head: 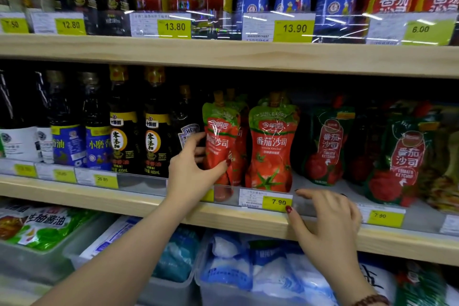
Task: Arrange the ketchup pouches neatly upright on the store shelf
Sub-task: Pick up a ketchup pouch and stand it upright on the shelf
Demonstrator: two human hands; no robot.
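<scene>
- While the left hand (196, 169) grips a ketchup pouch (221, 141) at the front of the middle shelf (139, 202), thumb across the face and fingers curled behind, the pouch stands close to upright with its foot down behind the clear rail (223, 192).
- To my eye, the main risk is the soft base. If it is let go before it sits flat, the pouch could sag forward over the rail or slump sideways.
- A Heinz bottle (188, 131) stands just beside the gripping fingers. A careless nudge leftward could knock it into the dark bottles next to it.
- A second pouch (272, 146) stands upright just to the right, with another tucked behind the gripped one. Crowding the row could tip it.
- The right hand (327, 223) is spread wide and holds nothing, low at the shelf lip by the yellow price tag (278, 202). Whether it touches the rail I cannot tell. It looks placed to catch a fall.
- Darker green ketchup pouches (327, 146) stand further right, set well back.
- Every pouch I can see is capped, and none shows a leak.
- On the shelf below, clear bins (198, 281) hold blue-and-white bags (233, 268), and a left bin holds green packs (47, 226).
</scene>
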